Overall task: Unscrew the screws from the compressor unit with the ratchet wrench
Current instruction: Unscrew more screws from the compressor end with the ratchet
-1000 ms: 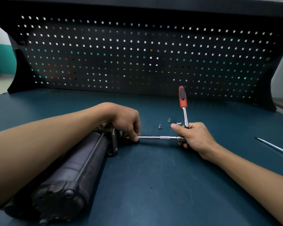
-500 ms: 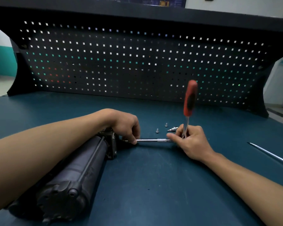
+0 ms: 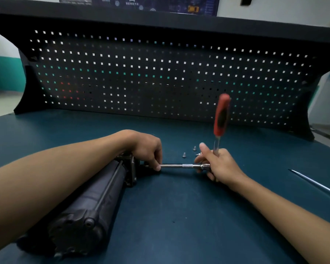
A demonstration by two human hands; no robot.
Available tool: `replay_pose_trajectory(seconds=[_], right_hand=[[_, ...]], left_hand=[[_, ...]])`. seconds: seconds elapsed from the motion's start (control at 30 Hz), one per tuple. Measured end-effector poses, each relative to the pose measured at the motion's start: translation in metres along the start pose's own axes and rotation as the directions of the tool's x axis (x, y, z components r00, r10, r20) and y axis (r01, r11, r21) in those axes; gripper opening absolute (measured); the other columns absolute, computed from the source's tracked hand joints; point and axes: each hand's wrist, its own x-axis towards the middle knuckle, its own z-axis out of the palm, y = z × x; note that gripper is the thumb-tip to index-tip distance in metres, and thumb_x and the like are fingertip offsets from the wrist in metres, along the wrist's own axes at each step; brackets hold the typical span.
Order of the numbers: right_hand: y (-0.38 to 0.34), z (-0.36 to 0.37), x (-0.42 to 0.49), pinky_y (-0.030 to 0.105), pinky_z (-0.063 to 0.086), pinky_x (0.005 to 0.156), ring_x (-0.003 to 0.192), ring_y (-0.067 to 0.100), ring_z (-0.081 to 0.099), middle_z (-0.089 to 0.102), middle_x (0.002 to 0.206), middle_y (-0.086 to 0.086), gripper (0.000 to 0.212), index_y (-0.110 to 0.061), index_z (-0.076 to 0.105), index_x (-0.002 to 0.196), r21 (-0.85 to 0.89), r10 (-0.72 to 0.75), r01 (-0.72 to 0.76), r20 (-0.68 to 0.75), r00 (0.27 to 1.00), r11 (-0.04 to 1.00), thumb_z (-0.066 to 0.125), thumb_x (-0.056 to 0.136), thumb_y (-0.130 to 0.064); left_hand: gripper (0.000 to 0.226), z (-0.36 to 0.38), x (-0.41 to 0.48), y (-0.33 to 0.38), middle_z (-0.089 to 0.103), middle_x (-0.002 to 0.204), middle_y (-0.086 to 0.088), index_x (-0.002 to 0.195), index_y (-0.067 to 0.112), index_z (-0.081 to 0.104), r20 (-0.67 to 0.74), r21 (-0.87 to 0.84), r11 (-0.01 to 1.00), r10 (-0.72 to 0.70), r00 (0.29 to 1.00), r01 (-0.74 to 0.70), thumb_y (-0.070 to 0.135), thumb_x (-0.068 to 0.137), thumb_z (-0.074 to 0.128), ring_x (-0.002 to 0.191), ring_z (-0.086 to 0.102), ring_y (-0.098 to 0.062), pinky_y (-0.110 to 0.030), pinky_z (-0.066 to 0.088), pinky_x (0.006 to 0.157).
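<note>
A dark compressor unit (image 3: pixel 95 202) is laid on the blue-green table (image 3: pixel 179 216) at the near left. At its far end, a silver extension bar (image 3: pixel 181 165) is pinched by the left hand (image 3: pixel 147 149). The ratchet wrench (image 3: pixel 220 119), its red handle raised upright, is gripped near the head by the right hand (image 3: pixel 217 164). Two loose screws (image 3: pixel 184 154) are seen just beyond the bar.

The place is a workshop. A dark pegboard (image 3: pixel 160 77) full of square holes backs a teal worktop (image 3: pixel 179 216). A red-handled ratchet wrench (image 3: pixel 220 119), loose screws (image 3: pixel 184 154), a black compressor unit (image 3: pixel 88 202) and a thin metal rod (image 3: pixel 316 184) point the same way.
</note>
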Motion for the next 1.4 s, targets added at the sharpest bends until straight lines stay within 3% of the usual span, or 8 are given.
replay_pose_trajectory(seconds=[0.2, 0.4, 0.57, 0.93, 1.03, 1.13, 1.2, 1.4], right_hand=[[-0.004, -0.001, 0.005, 0.016, 0.02, 0.034, 0.031, 0.012, 0.029, 0.069, 0.066, 0.017, 0.052, -0.004, 0.062, 0.1, 0.152, 0.296, -0.308, 0.094, 0.951, 0.939, 0.048, 0.1, -0.054], [-0.003, -0.01, 0.006, 0.017, 0.022, 0.034, 0.034, 0.01, 0.03, 0.067, 0.066, 0.016, 0.04, -0.009, 0.054, 0.099, 0.233, 0.31, -0.353, 0.201, 0.929, 0.906, 0.053, 0.099, -0.049], [0.0, -0.026, 0.001, 0.019, 0.037, 0.041, 0.046, 0.011, 0.048, 0.07, 0.078, 0.006, 0.05, -0.005, 0.064, 0.11, 0.334, 0.214, -0.349, 0.379, 0.9, 0.876, 0.07, 0.076, -0.041], [0.006, -0.025, -0.011, 0.022, 0.047, 0.061, 0.068, 0.013, 0.058, 0.072, 0.1, 0.001, 0.026, -0.016, 0.06, 0.116, 0.011, -0.159, 0.161, 0.241, 0.957, 0.987, 0.066, 0.093, -0.003], [0.008, -0.024, -0.012, 0.02, 0.046, 0.083, 0.086, 0.007, 0.061, 0.069, 0.101, 0.0, 0.02, -0.013, 0.067, 0.109, -0.24, -0.322, 0.375, 0.231, 0.918, 0.895, 0.07, 0.091, -0.004], [0.02, -0.021, -0.007, 0.026, 0.049, 0.086, 0.092, 0.017, 0.063, 0.068, 0.103, 0.001, 0.027, -0.016, 0.069, 0.115, -0.476, -0.478, 0.591, 0.348, 0.807, 0.651, 0.071, 0.09, -0.006], [0.027, -0.022, -0.002, 0.022, 0.048, 0.087, 0.097, 0.012, 0.063, 0.068, 0.104, -0.004, 0.03, -0.024, 0.068, 0.118, -0.475, -0.526, 0.642, 0.369, 0.766, 0.602, 0.072, 0.091, -0.012], [0.038, -0.011, 0.004, 0.008, 0.044, 0.08, 0.092, -0.003, 0.064, 0.067, 0.1, -0.02, 0.016, -0.031, 0.068, 0.105, -0.406, -0.559, 0.594, 0.215, 0.801, 0.694, 0.071, 0.09, -0.03]], left_hand=[[0.014, 0.002, 0.002, -0.002, 0.075, 0.08, 0.01, 0.093, 0.021, 0.078, -0.007, -0.009, 1.0, 0.002, 1.0, -0.003, 0.032, 0.085, 0.077, 0.064, 0.061, 0.0, -0.009, 0.043, 0.055], [0.009, 0.002, 0.002, -0.001, 0.075, 0.081, 0.009, 0.089, 0.023, 0.076, -0.01, -0.015, 1.0, 0.006, 1.0, -0.006, 0.032, 0.085, 0.077, 0.065, 0.062, -0.001, -0.008, 0.043, 0.055], [0.01, 0.002, 0.002, -0.002, 0.076, 0.086, 0.007, 0.09, 0.024, 0.076, -0.006, -0.015, 1.0, 0.006, 1.0, -0.006, 0.033, 0.085, 0.077, 0.069, 0.063, -0.003, -0.008, 0.043, 0.055], [0.006, 0.002, 0.001, 0.0, 0.07, 0.083, 0.01, 0.09, 0.025, 0.072, 0.012, -0.006, 1.0, 0.0, 1.0, 0.0, 0.03, 0.089, 0.074, 0.072, 0.061, -0.007, -0.015, 0.045, 0.062], [0.007, 0.002, -0.001, 0.0, 0.071, 0.085, 0.007, 0.094, 0.023, 0.073, 0.02, 0.002, 1.0, -0.006, 1.0, 0.006, 0.028, 0.09, 0.072, 0.075, 0.062, -0.01, -0.024, 0.048, 0.071], [0.009, 0.002, -0.003, 0.0, 0.073, 0.089, 0.004, 0.094, 0.021, 0.074, 0.02, -0.002, 1.0, -0.019, 1.0, 0.019, 0.029, 0.091, 0.071, 0.075, 0.063, -0.01, -0.027, 0.052, 0.075], [0.011, 0.001, -0.003, 0.0, 0.073, 0.086, 0.007, 0.094, 0.021, 0.075, 0.015, 0.01, 1.0, -0.023, 1.0, 0.023, 0.03, 0.09, 0.071, 0.074, 0.063, -0.009, -0.026, 0.051, 0.074], [0.014, 0.001, -0.002, 0.0, 0.071, 0.082, 0.01, 0.096, 0.02, 0.075, 0.006, 0.018, 0.999, -0.034, 0.999, 0.033, 0.031, 0.09, 0.072, 0.068, 0.061, -0.004, -0.017, 0.048, 0.064]])
